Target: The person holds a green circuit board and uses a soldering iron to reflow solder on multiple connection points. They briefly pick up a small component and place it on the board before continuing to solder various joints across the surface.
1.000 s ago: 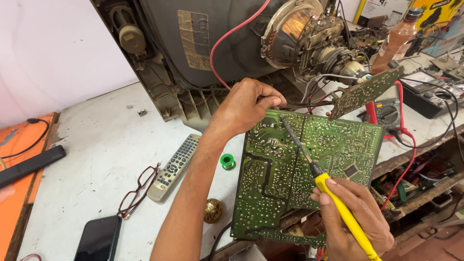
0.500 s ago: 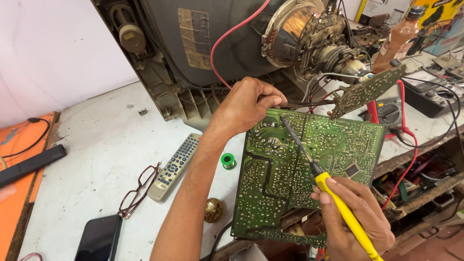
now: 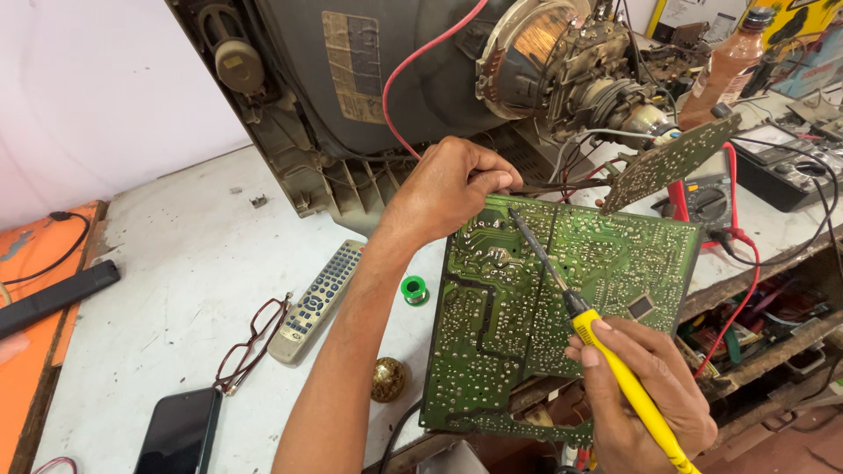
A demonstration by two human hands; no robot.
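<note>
Big green circuit board (image 3: pixel 562 325) tilted up solder-side out, hanging over the front edge of the white workbench (image 3: pixel 176 290), right in front of an opened-up CRT television (image 3: pixel 395 79). Left hand (image 3: pixel 448 189) clamped over the board's top left corner, fingers curled tight on the edge. Right hand (image 3: pixel 645 395) wrapped pencil-style around a yellow soldering iron (image 3: pixel 606 351), tip resting on the board near its upper middle. Small green solder spool (image 3: pixel 414 289) just left of the board, brass knob-looking thing (image 3: pixel 387 379) a bit lower. Grey remote (image 3: pixel 316 298), red-framed glasses (image 3: pixel 250 342) and a dark phone (image 3: pixel 180 434) further left on the bench. Smaller board (image 3: pixel 667 162) dangling off the tube neck, multimeter (image 3: pixel 781 162) with red leads off to the right.
</note>
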